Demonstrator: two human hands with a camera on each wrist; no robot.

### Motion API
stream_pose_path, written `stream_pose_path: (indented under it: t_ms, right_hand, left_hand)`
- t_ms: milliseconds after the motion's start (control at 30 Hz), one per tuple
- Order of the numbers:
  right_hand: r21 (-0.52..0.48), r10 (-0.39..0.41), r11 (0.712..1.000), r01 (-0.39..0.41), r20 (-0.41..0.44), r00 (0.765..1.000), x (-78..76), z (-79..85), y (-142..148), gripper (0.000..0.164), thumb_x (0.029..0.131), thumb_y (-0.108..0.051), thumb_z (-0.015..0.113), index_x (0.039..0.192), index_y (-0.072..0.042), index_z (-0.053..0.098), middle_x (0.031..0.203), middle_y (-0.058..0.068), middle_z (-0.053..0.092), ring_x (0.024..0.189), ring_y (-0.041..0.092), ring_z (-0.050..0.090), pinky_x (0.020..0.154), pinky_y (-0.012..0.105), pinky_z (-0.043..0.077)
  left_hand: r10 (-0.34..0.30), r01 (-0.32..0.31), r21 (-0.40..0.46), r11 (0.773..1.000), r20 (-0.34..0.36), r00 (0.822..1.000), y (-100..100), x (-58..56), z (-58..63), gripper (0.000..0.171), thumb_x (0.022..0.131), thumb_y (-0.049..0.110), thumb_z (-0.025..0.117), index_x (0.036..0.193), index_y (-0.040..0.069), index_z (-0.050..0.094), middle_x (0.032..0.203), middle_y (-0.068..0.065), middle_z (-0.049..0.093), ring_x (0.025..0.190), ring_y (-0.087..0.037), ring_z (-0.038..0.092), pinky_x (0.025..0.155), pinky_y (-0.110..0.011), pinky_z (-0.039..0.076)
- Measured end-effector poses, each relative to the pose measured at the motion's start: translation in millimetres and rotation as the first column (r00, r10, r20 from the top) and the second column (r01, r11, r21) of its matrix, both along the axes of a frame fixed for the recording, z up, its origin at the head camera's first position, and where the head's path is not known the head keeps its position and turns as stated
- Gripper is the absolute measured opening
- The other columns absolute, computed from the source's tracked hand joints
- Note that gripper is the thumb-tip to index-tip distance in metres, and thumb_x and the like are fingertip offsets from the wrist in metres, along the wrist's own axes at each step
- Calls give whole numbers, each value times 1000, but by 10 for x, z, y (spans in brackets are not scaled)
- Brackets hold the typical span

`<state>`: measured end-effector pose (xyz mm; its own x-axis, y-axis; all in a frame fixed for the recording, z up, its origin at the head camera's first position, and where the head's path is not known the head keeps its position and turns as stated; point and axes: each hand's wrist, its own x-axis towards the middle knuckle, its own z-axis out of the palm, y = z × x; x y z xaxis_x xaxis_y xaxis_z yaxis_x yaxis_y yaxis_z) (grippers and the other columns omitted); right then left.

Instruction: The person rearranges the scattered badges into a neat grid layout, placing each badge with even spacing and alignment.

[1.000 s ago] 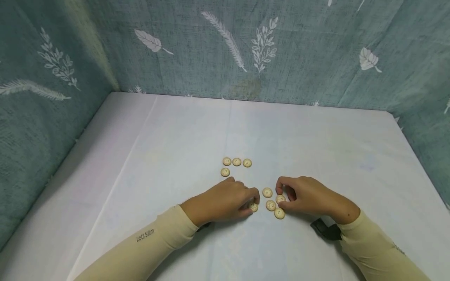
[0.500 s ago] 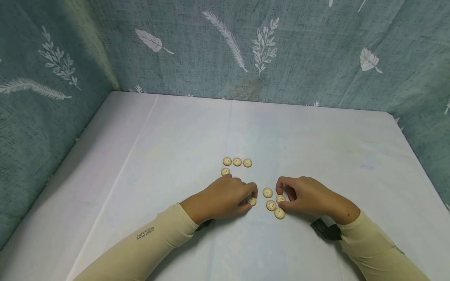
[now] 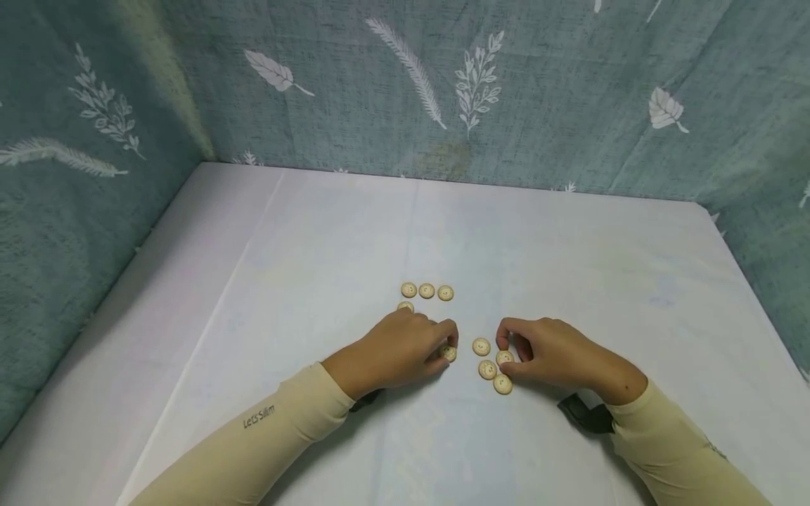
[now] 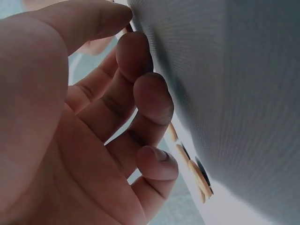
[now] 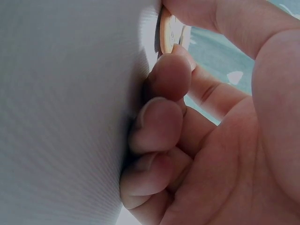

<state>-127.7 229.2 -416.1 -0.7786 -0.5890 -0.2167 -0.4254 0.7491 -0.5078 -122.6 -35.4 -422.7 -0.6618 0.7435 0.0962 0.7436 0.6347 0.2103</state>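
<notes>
My left hand [image 3: 401, 349] pinches a round wooden button [image 3: 448, 352] between thumb and forefinger, low on the white cloth. To its right, my right hand [image 3: 557, 351] has thumb and forefinger on either side of another wooden button [image 3: 504, 358]. That button [image 5: 168, 30] shows edge-on at the thumb in the right wrist view. Close by lie three loose buttons, one [image 3: 481, 346] toward the back and two [image 3: 487, 370] nearer the front. Beyond my left hand, three buttons [image 3: 427, 290] form a short row. A further button [image 3: 406, 306] below the row's left end is partly hidden by my left knuckles.
A white cloth [image 3: 304, 246] covers the table, with creases running front to back. Green-grey curtains [image 3: 354, 91] with white leaf prints stand behind it and along both sides. A dark strap [image 3: 587, 414] sits at the right wrist.
My left hand has slid its button a short way back and to the left, toward the row, covering more of the button beneath the row. My right hand stays in place.
</notes>
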Motion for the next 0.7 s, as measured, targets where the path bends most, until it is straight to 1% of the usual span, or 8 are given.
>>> stream_pose_path:
  t_ms: [167, 400, 567, 700]
  right_hand:
    - [-4, -4, 1000, 4, -10, 1000, 9, -26, 11, 21, 84, -24, 77, 91, -25, 57, 63, -14, 46, 55, -1, 43, 55, 21, 37]
    - [1, -10, 1000, 10, 13, 1000, 24, -20, 15, 21, 84, -25, 76, 92, -25, 57, 63, -14, 47, 55, -1, 43, 55, 21, 37]
    - [0, -9, 1000, 9, -12, 1000, 1, -14, 4, 21, 84, -24, 77, 91, -25, 57, 63, -14, 47, 55, 0, 43, 55, 21, 37]
    - [5, -14, 1000, 14, 4, 1000, 3, -12, 2, 22, 83, -25, 77, 91, -25, 57, 63, -14, 47, 55, 0, 43, 55, 21, 36]
  left_hand:
    - [12, -12, 10, 1000, 10, 1000, 3, -2, -20, 12, 90, 28, 71, 99, 20, 66, 65, 15, 62, 60, 0, 53, 62, -26, 37]
    - [12, -13, 6, 1000, 36, 999, -5, -14, -29, 14, 91, 29, 70, 100, 20, 66, 64, 13, 62, 57, 0, 51, 60, -26, 40]
    - [17, -17, 23, 1000, 1, 1000, -22, -28, -13, 13, 91, 28, 70, 100, 19, 66, 61, 12, 60, 54, 0, 50, 60, -27, 43]
    - [19, -19, 19, 1000, -9, 1000, -32, -31, -21, 12, 91, 27, 70, 99, 19, 66, 59, 13, 58, 53, 0, 49, 62, -27, 42]
